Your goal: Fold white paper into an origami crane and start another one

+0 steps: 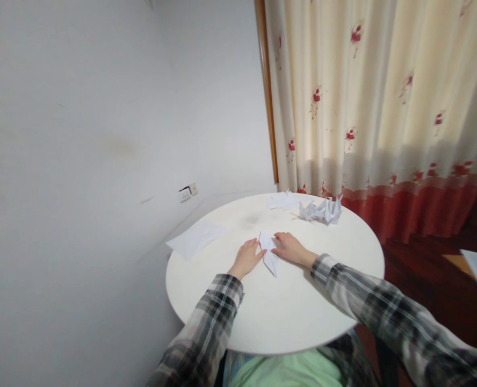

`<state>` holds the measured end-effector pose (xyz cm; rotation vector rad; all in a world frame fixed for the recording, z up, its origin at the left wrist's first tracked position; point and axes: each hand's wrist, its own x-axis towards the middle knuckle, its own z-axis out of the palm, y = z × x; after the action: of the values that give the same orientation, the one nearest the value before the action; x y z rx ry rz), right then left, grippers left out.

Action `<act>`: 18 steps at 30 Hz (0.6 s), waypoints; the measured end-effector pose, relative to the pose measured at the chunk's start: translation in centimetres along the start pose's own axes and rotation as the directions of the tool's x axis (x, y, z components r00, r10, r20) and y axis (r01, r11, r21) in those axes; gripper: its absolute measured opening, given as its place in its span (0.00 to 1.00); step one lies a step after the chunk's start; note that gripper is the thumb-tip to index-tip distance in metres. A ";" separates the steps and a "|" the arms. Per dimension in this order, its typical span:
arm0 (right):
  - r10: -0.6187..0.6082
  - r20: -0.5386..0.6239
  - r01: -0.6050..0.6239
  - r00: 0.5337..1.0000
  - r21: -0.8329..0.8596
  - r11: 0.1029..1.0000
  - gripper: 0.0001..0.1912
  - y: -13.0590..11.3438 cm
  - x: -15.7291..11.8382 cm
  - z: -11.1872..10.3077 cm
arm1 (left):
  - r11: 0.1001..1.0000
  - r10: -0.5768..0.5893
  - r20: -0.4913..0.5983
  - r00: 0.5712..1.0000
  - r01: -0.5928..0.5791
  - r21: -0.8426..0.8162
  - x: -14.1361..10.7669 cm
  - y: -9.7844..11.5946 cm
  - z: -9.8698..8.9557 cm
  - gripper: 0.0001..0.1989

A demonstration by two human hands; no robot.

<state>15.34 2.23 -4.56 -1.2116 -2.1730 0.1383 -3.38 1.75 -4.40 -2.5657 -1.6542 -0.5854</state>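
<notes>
A narrow piece of folded white paper [269, 257], pointed at its near end, lies flat on the round white table [287, 317] between my two hands. On its left side my left hand [247, 257] holds it against the tabletop, the thumb over the paper and the fingers by its far left edge. From the right, my right hand [290, 248] rests on the table with thumb and fingers apart, their tips at the paper's right edge. Both wrists come out of plaid sleeves. The paper's inner folds are too small to make out.
Folded paper cranes [327, 210] stand grouped at the table's far right. Beside them lie flat white paper pieces [282, 201]. A white sheet [196, 239] overhangs the left edge near the wall [101, 215]. Behind the table hangs a flowered curtain [367, 107].
</notes>
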 end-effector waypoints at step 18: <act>0.098 -0.047 -0.050 0.994 0.603 0.796 0.30 0.7 0.6 1.1 | 0.774 -0.096 -0.178 0.979 -0.038 -0.632 0.5 0.5 0.4 0.12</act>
<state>15.00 3.30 -5.37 -0.9027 -1.7968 0.7487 -2.65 2.06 -4.49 -2.7416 -1.6280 -1.5982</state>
